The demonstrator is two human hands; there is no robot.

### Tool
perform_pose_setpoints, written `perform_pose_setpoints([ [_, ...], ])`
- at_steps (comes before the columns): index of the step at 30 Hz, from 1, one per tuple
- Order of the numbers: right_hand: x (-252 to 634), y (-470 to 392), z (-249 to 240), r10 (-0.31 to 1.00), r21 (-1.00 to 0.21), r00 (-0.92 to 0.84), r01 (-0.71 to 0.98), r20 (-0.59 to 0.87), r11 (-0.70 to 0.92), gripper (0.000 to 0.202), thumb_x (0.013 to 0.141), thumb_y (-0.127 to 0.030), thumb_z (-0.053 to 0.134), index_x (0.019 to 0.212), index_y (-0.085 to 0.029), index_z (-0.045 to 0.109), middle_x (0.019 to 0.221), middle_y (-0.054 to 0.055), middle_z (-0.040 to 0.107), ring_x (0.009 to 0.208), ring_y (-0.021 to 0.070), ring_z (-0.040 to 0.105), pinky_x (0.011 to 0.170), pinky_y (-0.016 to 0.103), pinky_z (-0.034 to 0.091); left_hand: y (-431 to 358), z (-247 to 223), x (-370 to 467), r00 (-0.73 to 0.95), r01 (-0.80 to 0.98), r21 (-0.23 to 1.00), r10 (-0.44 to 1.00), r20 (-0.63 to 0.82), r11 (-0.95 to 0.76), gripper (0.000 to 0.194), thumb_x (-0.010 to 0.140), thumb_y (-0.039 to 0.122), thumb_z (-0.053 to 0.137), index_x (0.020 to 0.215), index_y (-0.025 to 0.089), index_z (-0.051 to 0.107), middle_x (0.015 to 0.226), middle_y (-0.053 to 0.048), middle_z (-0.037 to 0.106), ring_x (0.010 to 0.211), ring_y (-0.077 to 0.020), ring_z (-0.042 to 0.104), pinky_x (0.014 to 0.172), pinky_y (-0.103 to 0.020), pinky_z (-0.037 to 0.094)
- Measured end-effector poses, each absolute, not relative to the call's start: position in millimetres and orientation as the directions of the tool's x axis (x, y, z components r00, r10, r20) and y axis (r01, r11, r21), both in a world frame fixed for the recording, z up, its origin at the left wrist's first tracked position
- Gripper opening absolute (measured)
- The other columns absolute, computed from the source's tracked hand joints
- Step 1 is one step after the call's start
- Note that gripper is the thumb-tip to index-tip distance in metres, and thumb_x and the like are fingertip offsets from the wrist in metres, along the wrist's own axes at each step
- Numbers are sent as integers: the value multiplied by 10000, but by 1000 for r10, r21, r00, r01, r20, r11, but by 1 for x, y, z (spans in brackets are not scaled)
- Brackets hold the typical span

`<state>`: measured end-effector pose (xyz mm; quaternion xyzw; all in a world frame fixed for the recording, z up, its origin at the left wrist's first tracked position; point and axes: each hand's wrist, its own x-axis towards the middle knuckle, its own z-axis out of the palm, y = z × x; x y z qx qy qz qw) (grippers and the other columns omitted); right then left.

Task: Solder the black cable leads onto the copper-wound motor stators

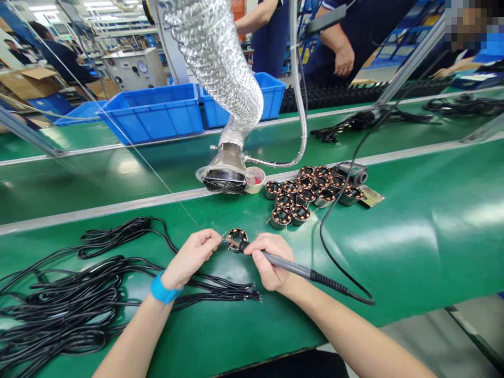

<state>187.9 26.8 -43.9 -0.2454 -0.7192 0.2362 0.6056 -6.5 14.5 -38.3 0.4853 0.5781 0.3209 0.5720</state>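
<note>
My right hand (271, 258) is closed round the grey handle of a soldering iron (293, 266). Its tip points left, over a small ring-shaped motor stator (237, 237) with copper windings, which lies on the green mat. At the left of that stator, my left hand (199, 249) pinches a thin wire (223, 240), bluish where it shows; most of it is hidden by the fingers. A blue band (164, 287) circles my left wrist. Beneath and beside my left forearm run black cables (220, 290), their stripped ends pointing right.
Several more stators (299, 214) stand together at the back right beside a metal holder (354, 172). A fume extractor hood (226, 170) hangs over the mat, near a tape roll (255, 180). Coiled black cables (79, 304) fill the left. Blue bins (153, 115) and co-workers are beyond.
</note>
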Motion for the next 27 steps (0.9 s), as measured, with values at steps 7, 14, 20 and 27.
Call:
perform_pose_setpoints([
  [7, 188, 28, -45, 648, -640, -146, 102, 748, 762, 204, 841, -184, 462, 738, -213, 635, 581, -7, 645, 464, 136, 555, 505, 292, 447, 15, -35, -5, 118, 186, 927, 929, -350, 326, 333, 839, 476, 579, 738, 165, 511, 643, 56, 349, 536, -81, 255, 491, -228, 179],
  [14, 189, 26, -46, 674, -664, -122, 116, 728, 738, 191, 841, -180, 479, 742, -212, 640, 619, -12, 669, 520, 135, 605, 549, 283, 483, 14, -34, -5, 125, 177, 926, 925, -358, 334, 334, 848, 476, 576, 752, 164, 506, 652, 56, 342, 541, -79, 242, 491, -231, 170],
  [20, 191, 26, -49, 709, -694, -64, 156, 703, 703, 204, 850, -196, 476, 740, -221, 646, 638, -10, 679, 557, 149, 626, 567, 294, 502, 15, -37, -6, 128, 175, 928, 927, -353, 330, 338, 851, 478, 573, 748, 162, 509, 651, 52, 349, 545, -82, 242, 495, -234, 169],
  [27, 191, 25, -49, 706, -694, -44, 149, 707, 704, 202, 844, -192, 483, 746, -224, 656, 639, -15, 677, 559, 145, 625, 577, 289, 508, 15, -38, -6, 124, 177, 928, 928, -352, 329, 333, 844, 480, 577, 745, 169, 509, 641, 57, 347, 534, -82, 247, 492, -235, 166],
])
